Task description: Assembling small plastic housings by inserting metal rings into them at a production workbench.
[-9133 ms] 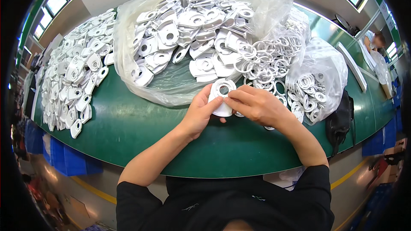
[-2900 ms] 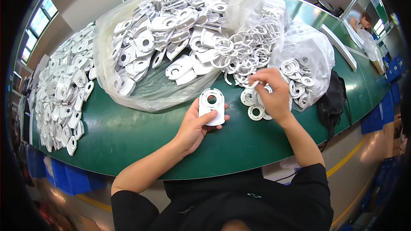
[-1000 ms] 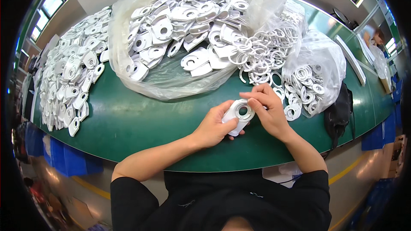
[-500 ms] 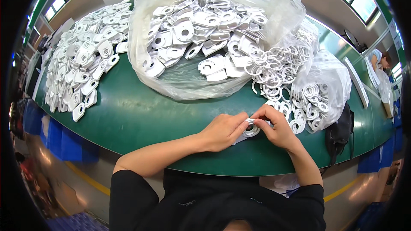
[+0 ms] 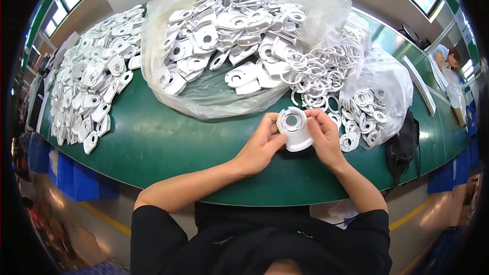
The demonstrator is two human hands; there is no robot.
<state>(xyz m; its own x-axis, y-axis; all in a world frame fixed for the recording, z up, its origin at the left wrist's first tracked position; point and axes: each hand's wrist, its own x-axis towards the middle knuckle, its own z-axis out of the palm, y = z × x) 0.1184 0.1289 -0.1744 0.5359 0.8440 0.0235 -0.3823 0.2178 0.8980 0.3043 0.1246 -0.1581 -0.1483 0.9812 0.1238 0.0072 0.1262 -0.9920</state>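
Between my hands, above the green table, is a white plastic housing with a round holed end facing up and a wider flared end toward me. My left hand grips its left side, thumb on the body. On the opposite side my right hand holds it with thumb and fingers near the rim. A ring seems seated around the hole, though I cannot tell it apart from the housing. Just beyond my right hand lie loose white rings and a clear bag of flat white rings.
A large clear plastic bag lies open at the back middle, full of white housings. Another heap of white housings covers the left side. On the right are a black pouch and a white strip. A person is at the far right.
Both hands have raised the white housing off the tabletop and tilted it, so its round end and body now show. My fingers have moved from its top to its sides.
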